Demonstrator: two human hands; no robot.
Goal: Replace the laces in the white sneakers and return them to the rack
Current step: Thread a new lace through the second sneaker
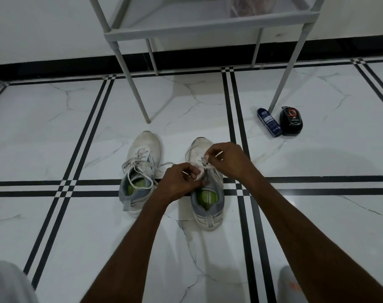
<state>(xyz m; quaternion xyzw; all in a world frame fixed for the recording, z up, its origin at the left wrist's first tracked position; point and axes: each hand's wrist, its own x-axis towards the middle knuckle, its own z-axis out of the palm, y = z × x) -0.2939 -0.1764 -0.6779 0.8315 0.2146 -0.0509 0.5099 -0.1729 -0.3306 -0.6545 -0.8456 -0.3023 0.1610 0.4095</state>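
Two white sneakers with grey collars and green insoles stand side by side on the tiled floor, toes pointing away from me. The left sneaker has loose white laces spilling over its opening. Over the tongue of the right sneaker, my left hand pinches a white lace. My right hand pinches the lace just above the eyelets. The right shoe's lacing is mostly hidden by my hands.
A grey shoe rack stands behind the shoes, with one front leg close to the left sneaker's toe. A blue bottle lies beside a black shoe-polish container at the rack's right leg. My knees show at the bottom corners.
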